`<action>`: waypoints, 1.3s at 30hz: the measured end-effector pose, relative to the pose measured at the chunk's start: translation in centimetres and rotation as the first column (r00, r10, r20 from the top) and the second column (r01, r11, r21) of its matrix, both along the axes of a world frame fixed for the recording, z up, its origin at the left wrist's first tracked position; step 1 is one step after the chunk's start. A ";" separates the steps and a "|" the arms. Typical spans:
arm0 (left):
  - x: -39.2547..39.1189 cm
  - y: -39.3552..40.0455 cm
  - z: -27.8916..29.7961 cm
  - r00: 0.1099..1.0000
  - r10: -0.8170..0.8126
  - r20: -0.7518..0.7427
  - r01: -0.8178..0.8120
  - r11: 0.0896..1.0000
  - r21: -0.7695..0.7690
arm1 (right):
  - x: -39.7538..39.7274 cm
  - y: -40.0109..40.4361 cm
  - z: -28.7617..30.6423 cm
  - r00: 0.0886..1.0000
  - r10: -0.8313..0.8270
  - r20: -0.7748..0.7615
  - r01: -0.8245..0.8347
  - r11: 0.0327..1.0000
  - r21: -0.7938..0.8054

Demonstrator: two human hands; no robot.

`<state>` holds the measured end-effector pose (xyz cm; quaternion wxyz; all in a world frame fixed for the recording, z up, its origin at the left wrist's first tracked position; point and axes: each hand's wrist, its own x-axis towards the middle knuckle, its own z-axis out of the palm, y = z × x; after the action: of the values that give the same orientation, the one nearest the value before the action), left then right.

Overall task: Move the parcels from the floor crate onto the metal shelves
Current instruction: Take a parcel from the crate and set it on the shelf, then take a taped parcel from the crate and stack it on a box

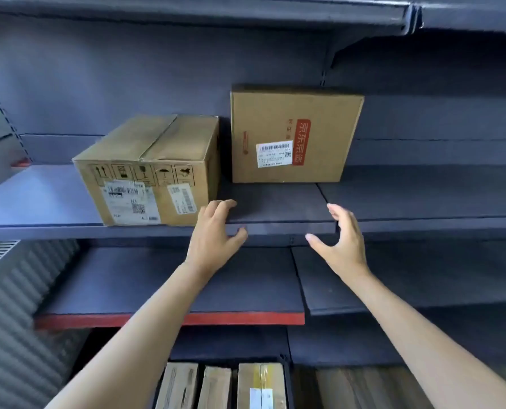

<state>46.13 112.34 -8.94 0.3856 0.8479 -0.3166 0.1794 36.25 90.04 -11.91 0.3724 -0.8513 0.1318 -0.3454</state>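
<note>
Two cardboard parcels stand on the dark metal shelf (408, 199). The left parcel (151, 169) is a taped box with handling symbols and white labels on its front. The right parcel (293, 137) stands upright against the back panel, with a red logo and a white label. My left hand (216, 234) hovers at the shelf's front edge, just right of the left parcel, fingers apart and empty. My right hand (340, 240) is also open and empty, in front of the shelf below the right parcel. Several more parcels (260, 385) sit in the floor crate at the bottom.
A lower shelf with a red front strip (169, 318) juts out beneath my arms. Another dark shelf (423, 284) lies to its right. An upper shelf (246, 19) overhangs the parcels. A corrugated grey surface (15, 305) fills the left side.
</note>
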 end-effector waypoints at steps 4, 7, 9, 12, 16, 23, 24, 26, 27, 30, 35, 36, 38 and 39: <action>-3.6 4.7 -4.4 0.992 0.015 -0.122 -0.008 0.998 0.058 | -4.9 3.5 -3.9 0.995 -0.024 -0.093 0.026 1.000 0.015; -6.0 8.0 -8.2 0.980 0.035 -0.197 -0.014 0.994 0.106 | -8.4 5.4 -7.5 0.980 -0.044 -0.194 0.054 0.998 0.045; -7.6 10.3 -10.8 0.965 0.063 -0.256 -0.025 0.989 0.148 | -10.5 6.7 -9.9 0.963 -0.048 -0.266 0.066 0.996 0.062; -10.6 13.6 -14.7 0.927 0.127 -0.354 -0.045 0.972 0.230 | -13.5 8.7 -13.7 0.929 -0.007 -0.370 0.056 0.991 0.121; -15.3 17.0 -19.2 0.830 0.235 -0.506 -0.059 0.939 0.339 | -16.8 11.2 -18.1 0.851 0.080 -0.519 0.032 0.979 0.203; -18.9 17.3 -24.3 0.728 0.294 -0.619 -0.045 0.922 0.385 | -18.7 12.7 -23.4 0.790 0.139 -0.597 0.050 0.956 0.289; -19.1 17.0 -24.9 0.727 0.288 -0.624 -0.042 0.925 0.378 | -18.7 12.7 -24.0 0.789 0.141 -0.598 0.055 0.953 0.299; -19.4 16.2 -26.4 0.727 0.267 -0.633 -0.030 0.933 0.358 | -18.5 12.4 -25.6 0.786 0.136 -0.602 0.067 0.951 0.303; -19.5 15.7 -27.3 0.723 0.257 -0.641 -0.023 0.937 0.349 | -18.4 12.2 -26.7 0.785 0.129 -0.606 0.077 0.950 0.302; -19.7 13.9 -30.9 0.698 0.223 -0.680 0.000 0.950 0.312 | -18.3 11.8 -30.7 0.782 0.106 -0.615 0.117 0.943 0.312; -19.1 10.9 -40.8 0.637 0.194 -0.746 -0.008 0.969 0.245 | -17.7 11.5 -40.5 0.788 0.074 -0.611 0.172 0.927 0.334; -18.8 10.3 -43.1 0.626 0.200 -0.753 -0.027 0.971 0.236 | -17.4 11.5 -42.7 0.794 0.070 -0.604 0.179 0.923 0.342; -18.1 9.2 -48.0 0.625 0.210 -0.752 -0.054 0.972 0.227 | -16.9 11.8 -47.0 0.805 0.063 -0.590 0.190 0.915 0.356; -17.8 8.6 -50.2 0.633 0.208 -0.746 -0.062 0.974 0.219 | -16.6 11.9 -49.0 0.810 0.055 -0.584 0.191 0.916 0.352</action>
<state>28.38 120.95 -59.11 0.3933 0.8955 -0.0740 -0.1947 19.65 101.97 -60.89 0.4645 -0.8175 0.3372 -0.0474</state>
